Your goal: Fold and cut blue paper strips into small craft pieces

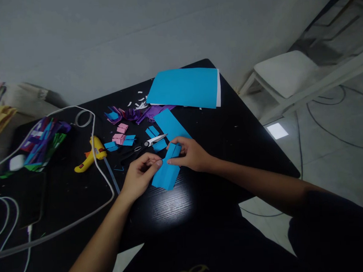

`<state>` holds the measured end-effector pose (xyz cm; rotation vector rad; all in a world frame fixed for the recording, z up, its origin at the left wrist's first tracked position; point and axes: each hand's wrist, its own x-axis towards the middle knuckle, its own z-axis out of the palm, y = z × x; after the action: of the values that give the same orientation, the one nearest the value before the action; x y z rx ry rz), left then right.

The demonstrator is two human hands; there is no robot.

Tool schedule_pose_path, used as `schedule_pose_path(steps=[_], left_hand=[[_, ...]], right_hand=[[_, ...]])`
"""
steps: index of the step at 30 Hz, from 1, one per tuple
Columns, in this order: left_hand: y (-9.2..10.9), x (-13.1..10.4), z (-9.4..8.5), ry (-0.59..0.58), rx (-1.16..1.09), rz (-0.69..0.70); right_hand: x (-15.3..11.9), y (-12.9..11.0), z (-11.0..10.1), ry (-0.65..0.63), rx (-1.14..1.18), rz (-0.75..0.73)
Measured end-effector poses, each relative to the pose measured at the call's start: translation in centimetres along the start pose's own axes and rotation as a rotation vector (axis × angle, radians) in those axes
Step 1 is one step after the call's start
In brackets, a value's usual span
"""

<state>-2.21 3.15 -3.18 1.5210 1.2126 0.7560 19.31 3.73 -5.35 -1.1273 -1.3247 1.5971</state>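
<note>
A folded blue paper strip (167,176) sits between a person's two bare hands, over the near edge of a black worktop (248,153). Its long axis slants: the wider, uneven end points back toward the body and a little left, while the narrower, creased end points away and to the right. Neither hand is clearly nearer, since both are on the paper. The left hand (141,174) takes the left edge around mid-length, the strip lying just right of its fingers, thumb and forefinger pinched on that edge. The right hand (192,154) is clamped on the farther half from the right side, thumb over the top – the strip lies to the left of those fingers. Whether the near end touches the surface, I cannot tell.

Just beyond the hands lie white-handled scissors (151,141), blades pointing right, and a flat blue strip (172,125). Farther back is a large blue sheet (184,87) with white paper (218,99) showing under its edge. To the left are pink folded pieces (119,138), purple paper scraps (152,112), a yellow glue gun (95,154) and a looping white cable (104,175).

Around the worktop, the room is dim – a grey wall (90,47) behind, a white seat (287,71) to the right, and pale floor tiles (329,153) crossed by dark cords.
</note>
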Motion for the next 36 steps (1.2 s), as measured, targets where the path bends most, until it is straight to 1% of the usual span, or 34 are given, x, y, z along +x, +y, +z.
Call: schedule_pose_path(steps=[5,9,13,17,20,23,25,27,29,31,36], left_hand=[[-0.6,-0.3,0.2,-0.044,0.097,0.039],[-0.6,-0.4,0.1,-0.075,0.18,0.085],[-0.5,-0.3,-0.4,-0.093,0.213,0.093],[-0.6,-0.1,-0.9,-0.104,0.188,0.067],[-0.6,0.0,-1.2,-0.072,0.153,0.042],[-0.4,0.2,-1.4,0.011,0.128,0.018],[-0.2,0.3,-1.5,0.089,0.114,0.019],[-0.1,0.4,-1.5,0.136,0.082,0.025],[-0.1,0.4,-1.3,0.137,0.051,0.013],[-0.2,0.3,-1.1,0.129,0.043,-0.016],[-0.5,0.1,-0.6,0.124,0.011,-0.065]], right_hand=[[-0.2,0.0,0.1,-0.066,-0.004,-0.033],[-0.2,-0.2,0.0,-0.086,-0.036,-0.052],[-0.1,-0.3,-0.1,-0.103,0.027,-0.023],[0.0,-0.4,-0.2,-0.1,0.068,0.012],[0.1,-0.6,-0.5,-0.078,0.033,0.032],[0.3,-0.7,-0.8,-0.018,0.004,0.038],[0.5,-0.8,-0.9,0.038,0.043,0.045],[0.6,-0.8,-0.9,0.087,0.119,0.065],[0.6,-0.7,-0.7,0.104,0.183,0.09],[0.6,-0.7,-0.5,0.086,0.204,0.11],[0.3,-1.0,-0.1,0.024,0.171,0.128]])
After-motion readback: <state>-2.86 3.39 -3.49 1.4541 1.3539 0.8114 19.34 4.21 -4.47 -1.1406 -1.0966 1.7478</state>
